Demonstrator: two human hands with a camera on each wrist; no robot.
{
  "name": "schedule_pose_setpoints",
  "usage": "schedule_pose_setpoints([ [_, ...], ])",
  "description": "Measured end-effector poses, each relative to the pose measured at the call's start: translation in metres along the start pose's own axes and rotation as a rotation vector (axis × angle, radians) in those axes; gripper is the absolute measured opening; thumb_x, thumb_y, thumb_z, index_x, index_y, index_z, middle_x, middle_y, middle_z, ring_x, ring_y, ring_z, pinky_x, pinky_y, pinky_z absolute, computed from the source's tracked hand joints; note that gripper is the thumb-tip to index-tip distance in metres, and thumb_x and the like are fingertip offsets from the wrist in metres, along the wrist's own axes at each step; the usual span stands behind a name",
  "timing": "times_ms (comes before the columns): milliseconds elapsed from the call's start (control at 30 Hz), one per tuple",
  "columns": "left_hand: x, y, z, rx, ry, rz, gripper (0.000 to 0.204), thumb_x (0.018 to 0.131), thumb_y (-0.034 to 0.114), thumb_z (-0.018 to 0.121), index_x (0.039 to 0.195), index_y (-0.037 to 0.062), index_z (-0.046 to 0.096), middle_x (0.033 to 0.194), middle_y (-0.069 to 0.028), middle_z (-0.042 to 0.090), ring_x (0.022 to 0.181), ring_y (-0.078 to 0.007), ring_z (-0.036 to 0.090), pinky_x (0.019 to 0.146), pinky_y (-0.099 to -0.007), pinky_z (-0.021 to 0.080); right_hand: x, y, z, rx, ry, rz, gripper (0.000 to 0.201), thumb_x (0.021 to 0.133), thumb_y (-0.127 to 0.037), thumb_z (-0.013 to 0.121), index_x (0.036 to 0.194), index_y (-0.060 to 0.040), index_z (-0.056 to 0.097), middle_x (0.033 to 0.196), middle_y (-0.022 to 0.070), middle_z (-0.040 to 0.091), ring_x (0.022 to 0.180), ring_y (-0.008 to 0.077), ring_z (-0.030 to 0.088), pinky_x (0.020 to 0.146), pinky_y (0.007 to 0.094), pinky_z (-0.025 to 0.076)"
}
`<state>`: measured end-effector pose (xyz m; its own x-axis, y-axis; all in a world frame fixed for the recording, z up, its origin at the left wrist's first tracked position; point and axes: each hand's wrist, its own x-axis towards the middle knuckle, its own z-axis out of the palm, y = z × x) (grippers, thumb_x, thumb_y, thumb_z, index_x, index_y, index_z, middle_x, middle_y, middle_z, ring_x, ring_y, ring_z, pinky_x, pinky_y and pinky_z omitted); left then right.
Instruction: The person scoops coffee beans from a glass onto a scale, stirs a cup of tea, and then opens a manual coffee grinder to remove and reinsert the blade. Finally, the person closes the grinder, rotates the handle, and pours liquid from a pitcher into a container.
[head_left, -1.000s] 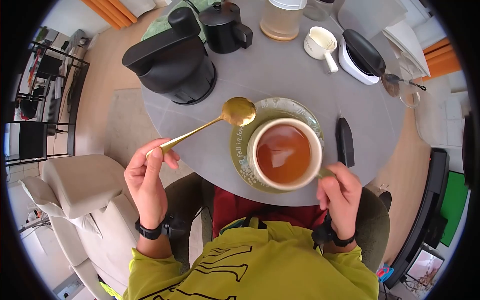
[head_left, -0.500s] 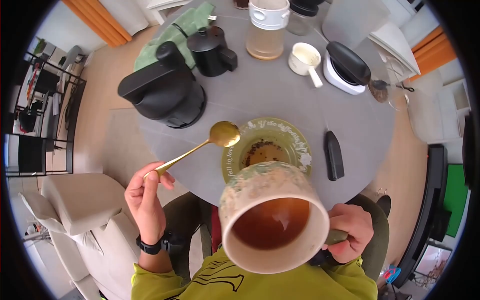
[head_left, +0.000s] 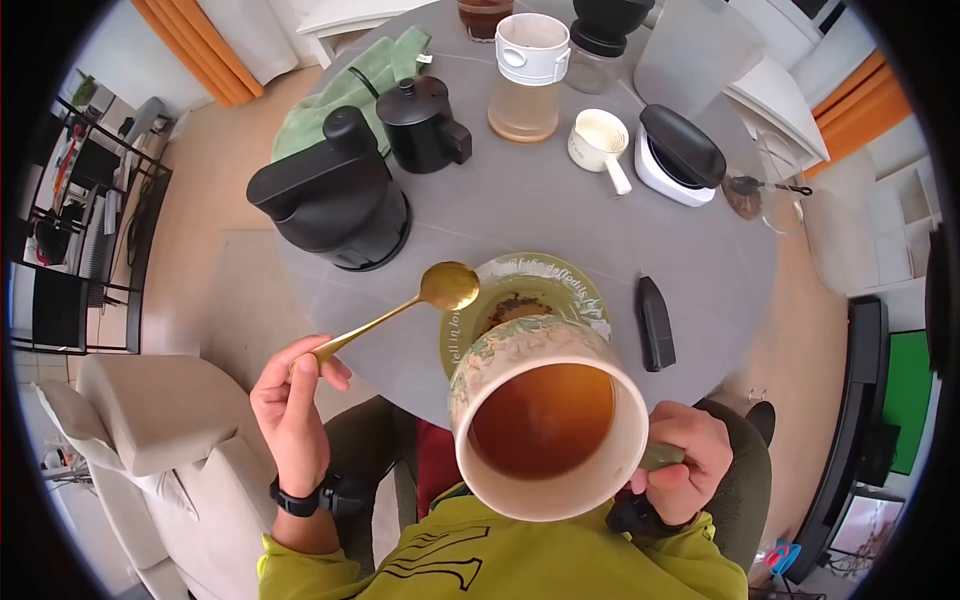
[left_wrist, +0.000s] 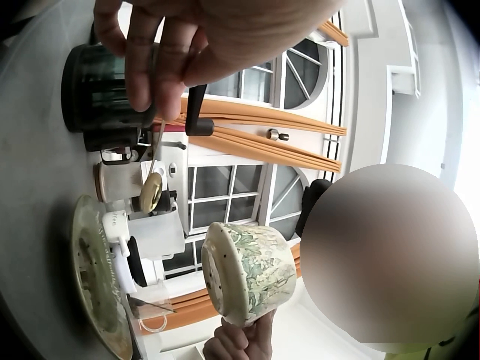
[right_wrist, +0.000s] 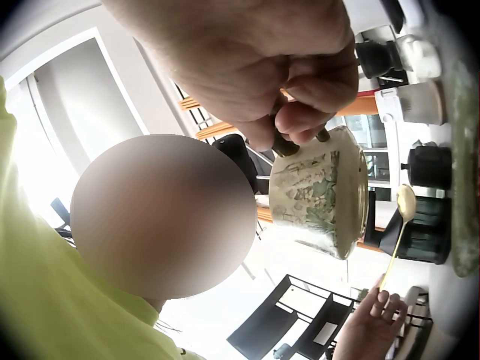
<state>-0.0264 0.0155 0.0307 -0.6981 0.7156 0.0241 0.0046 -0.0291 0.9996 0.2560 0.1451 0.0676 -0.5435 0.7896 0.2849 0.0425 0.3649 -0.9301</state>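
My right hand grips the green handle of a wide cream cup with a floral pattern outside. Amber tea shows inside; the cup is raised and tilted toward me, its mouth near the face in both wrist views. Below it a green saucer with white lettering lies on the table, with dark specks and some liquid in its middle. My left hand pinches the end of a gold spoon, held in the air left of the saucer with its bowl pointing right.
On the grey round table stand a black appliance, a black lidded pot, a white-topped jar, a small cream pot and a white scale. A black knife-like object lies to the right.
My right hand has lifted the cup off the saucer toward me and tilted it. The left hand keeps the spoon nearly where it was. The view has shifted upward.
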Motion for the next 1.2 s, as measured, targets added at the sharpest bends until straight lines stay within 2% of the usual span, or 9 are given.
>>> schedule_pose_setpoints([
  [267,-0.003,0.006,-0.003,-0.01,-0.016,0.024,0.022,0.095,0.011,0.052,0.107,-0.0037,0.063,0.073,-0.0089,0.062,0.074,-0.017,0.06,0.076,-0.0301,0.046,-0.01,0.004,0.003,0.072,0.13,0.065,0.047,0.078,-0.045,0.072,0.075,0.0007,0.061,0.055,0.0061,0.049,0.045,0.0175,0.048,0.042,0.0258,0.031],
  [367,-0.003,0.005,-0.002,-0.007,-0.017,0.029,0.022,0.095,0.012,0.052,0.107,-0.0035,0.063,0.072,-0.0085,0.062,0.073,-0.0169,0.059,0.076,-0.0299,0.046,-0.008,0.002,-0.002,0.017,0.098,0.059,0.045,0.079,-0.043,0.072,0.075,0.0009,0.061,0.056,0.0063,0.049,0.045,0.0179,0.047,0.042,0.0263,0.031],
  [433,-0.003,0.006,-0.003,0.018,-0.01,0.033,0.025,0.097,0.016,0.051,0.108,-0.0036,0.062,0.074,-0.0064,0.059,0.074,-0.0148,0.055,0.076,-0.0291,0.044,-0.008,0.001,-0.002,0.01,0.044,0.013,0.043,0.079,-0.041,0.072,0.076,0.0011,0.061,0.057,0.0065,0.049,0.045,0.0182,0.046,0.042,0.0268,0.031],
  [667,-0.003,0.007,-0.002,0.027,-0.005,0.014,0.026,0.097,0.016,0.05,0.109,-0.0036,0.061,0.074,-0.0064,0.059,0.074,-0.0147,0.054,0.078,-0.0296,0.043,-0.008,-0.001,0.001,0.039,0.047,0.001,0.042,0.081,-0.04,0.071,0.076,0.0009,0.061,0.057,0.0065,0.05,0.044,0.018,0.045,0.042,0.0274,0.032],
  [733,-0.003,0.006,-0.003,0.015,-0.013,0.022,0.026,0.097,0.016,0.05,0.109,-0.0041,0.061,0.074,-0.0065,0.058,0.075,-0.015,0.054,0.077,-0.0295,0.044,-0.009,0.0,0.002,0.065,0.076,0.048,0.044,0.081,-0.043,0.07,0.074,0.0004,0.061,0.056,0.0062,0.05,0.044,0.0178,0.046,0.042,0.0273,0.032],
  [800,-0.002,0.005,-0.002,0.013,-0.006,0.018,0.026,0.097,0.016,0.05,0.109,-0.0043,0.061,0.074,-0.0067,0.059,0.075,-0.0153,0.055,0.077,-0.0295,0.044,-0.008,0.001,0.002,0.023,0.069,0.019,0.047,0.081,-0.046,0.069,0.074,0.0,0.062,0.055,0.0056,0.05,0.044,0.0174,0.047,0.041,0.0271,0.033],
  [1000,-0.001,0.005,-0.003,-0.001,-0.01,0.017,0.026,0.097,0.016,0.05,0.11,-0.0041,0.061,0.074,-0.0074,0.06,0.073,-0.0159,0.056,0.076,-0.0293,0.044,-0.012,0.007,0.008,0.087,0.156,0.036,0.048,0.081,-0.046,0.069,0.075,0.0005,0.062,0.055,0.0056,0.054,0.044,0.0171,0.048,0.042,0.026,0.033],
  [1200,-0.001,0.004,-0.003,0.014,0.0,0.003,0.026,0.097,0.016,0.05,0.109,-0.0033,0.062,0.072,-0.0066,0.059,0.073,-0.0158,0.056,0.075,-0.0295,0.043,-0.007,0.006,0.005,0.048,0.081,0.037,0.047,0.081,-0.044,0.07,0.076,0.0021,0.062,0.053,0.0045,0.052,0.044,0.0156,0.048,0.042,0.025,0.033],
])
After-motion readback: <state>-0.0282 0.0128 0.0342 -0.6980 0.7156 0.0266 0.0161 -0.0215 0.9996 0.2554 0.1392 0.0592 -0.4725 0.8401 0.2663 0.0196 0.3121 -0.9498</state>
